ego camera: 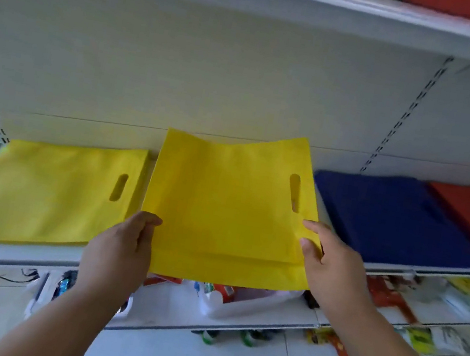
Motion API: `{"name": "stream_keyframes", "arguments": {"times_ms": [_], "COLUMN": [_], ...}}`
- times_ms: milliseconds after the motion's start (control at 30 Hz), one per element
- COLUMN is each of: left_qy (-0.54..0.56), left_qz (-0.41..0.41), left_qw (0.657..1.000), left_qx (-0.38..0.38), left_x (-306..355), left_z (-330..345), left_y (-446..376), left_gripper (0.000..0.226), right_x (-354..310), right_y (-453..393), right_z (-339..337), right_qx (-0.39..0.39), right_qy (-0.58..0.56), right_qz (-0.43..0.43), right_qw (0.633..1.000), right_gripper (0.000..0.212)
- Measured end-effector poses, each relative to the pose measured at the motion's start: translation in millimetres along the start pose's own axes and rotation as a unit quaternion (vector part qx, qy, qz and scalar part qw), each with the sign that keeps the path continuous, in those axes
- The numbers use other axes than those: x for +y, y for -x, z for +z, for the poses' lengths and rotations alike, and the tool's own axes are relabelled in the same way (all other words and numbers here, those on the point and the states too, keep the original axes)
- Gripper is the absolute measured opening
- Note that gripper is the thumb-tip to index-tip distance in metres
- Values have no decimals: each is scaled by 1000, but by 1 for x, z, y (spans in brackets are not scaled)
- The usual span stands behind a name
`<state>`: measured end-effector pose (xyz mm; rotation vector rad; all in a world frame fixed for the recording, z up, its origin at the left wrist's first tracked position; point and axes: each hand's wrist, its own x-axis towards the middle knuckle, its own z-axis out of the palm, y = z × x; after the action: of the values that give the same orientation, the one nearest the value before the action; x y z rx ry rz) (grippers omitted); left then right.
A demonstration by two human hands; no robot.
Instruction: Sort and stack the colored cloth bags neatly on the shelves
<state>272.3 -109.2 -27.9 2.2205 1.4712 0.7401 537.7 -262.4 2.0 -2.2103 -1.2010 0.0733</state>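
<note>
I held the flat yellow cloth bag (229, 211) at mid-frame over the white shelf's (11, 260) front edge, my left hand (119, 247) and right hand (333, 269) pinching its near side edges. It looked light, thin and floppy, its far edge sagging, so gripping both sides seemed best.

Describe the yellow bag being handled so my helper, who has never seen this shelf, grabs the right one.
On the middle shelf, between the flat yellow stack and the blue stack, find the held yellow bag. Unlike its neighbours, it overhangs the front edge, gripped by the left hand and right hand.
</note>
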Motion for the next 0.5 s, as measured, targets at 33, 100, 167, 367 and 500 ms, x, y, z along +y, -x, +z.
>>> {"name": "stream_keyframes", "arguments": {"times_ms": [33, 100, 167, 367, 500], "left_qy": [-3, -6, -12, -31, -104], "left_qz": [-5, -21, -38, -37, -37], "left_qw": [1000, 1000, 999, 999, 993], "left_qx": [-5, -8, -1, -7, -46], "left_x": [16, 42, 61, 76, 71], "left_z": [7, 18, 29, 48, 55], "left_y": [3, 7, 12, 10, 0], "left_gripper": [22, 22, 21, 29, 40], "right_x": [15, 38, 55, 77, 76], "right_y": [-6, -17, -29, -49, -58], "right_z": [-11, -28, -37, -29, -14], "right_qx": [-9, -32, -56, -136, -180], "right_qy": [-5, -14, -26, -54, -37], "right_qz": [1, 4, 5, 23, 24], "right_qw": [1000, 999, 998, 989, 983], "right_gripper": [33, 34, 33, 37, 46]}}
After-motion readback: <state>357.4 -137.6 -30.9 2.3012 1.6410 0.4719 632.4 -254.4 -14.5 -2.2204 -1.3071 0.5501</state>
